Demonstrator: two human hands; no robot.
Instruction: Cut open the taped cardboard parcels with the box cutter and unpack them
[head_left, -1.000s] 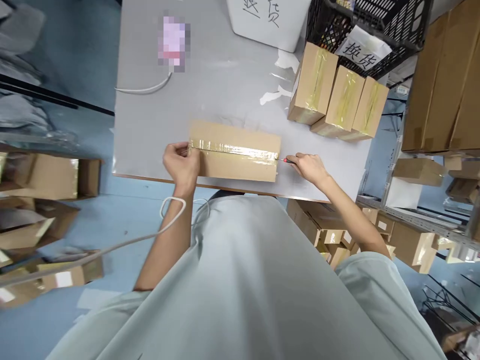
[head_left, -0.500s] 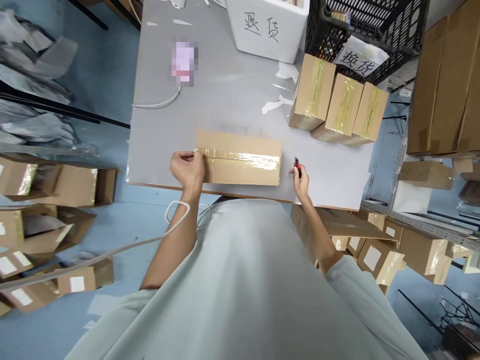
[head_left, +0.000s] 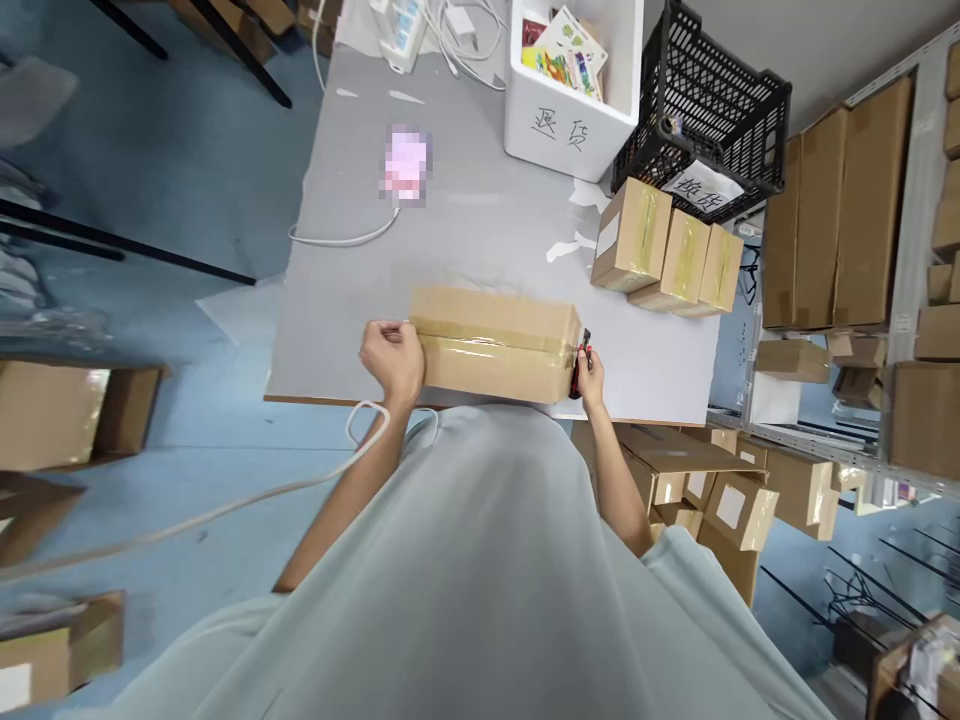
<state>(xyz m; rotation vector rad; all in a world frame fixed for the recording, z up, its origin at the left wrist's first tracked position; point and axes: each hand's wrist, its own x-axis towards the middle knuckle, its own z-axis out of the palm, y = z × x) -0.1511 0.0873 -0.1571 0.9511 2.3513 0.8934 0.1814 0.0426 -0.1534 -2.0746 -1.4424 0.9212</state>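
Observation:
A long cardboard box (head_left: 495, 345) sealed with shiny tape along its middle lies near the front edge of the grey table (head_left: 337, 320). At its left end is my left hand (head_left: 394, 358), fingers curled and touching the end of the box; their exact grip is partly hidden. My right hand (head_left: 591, 378) is closed around a red and black box cutter (head_left: 578, 370). The cutter is held upright against the right end of the box, by the end of the tape seam. Whether its blade is in the tape I cannot tell.
Three taped boxes (head_left: 682, 255) stand at the back right, before a black crate (head_left: 720, 110) and a white bin (head_left: 562, 135) holding colourful packets. A blurred pink device (head_left: 407, 162) with a cable lies at the back left. A white cord (head_left: 277, 490) crosses my left forearm.
My right hand has brought the box cutter left, up to the right end of the box. The left hand stays at the box's left end. The head view has shifted.

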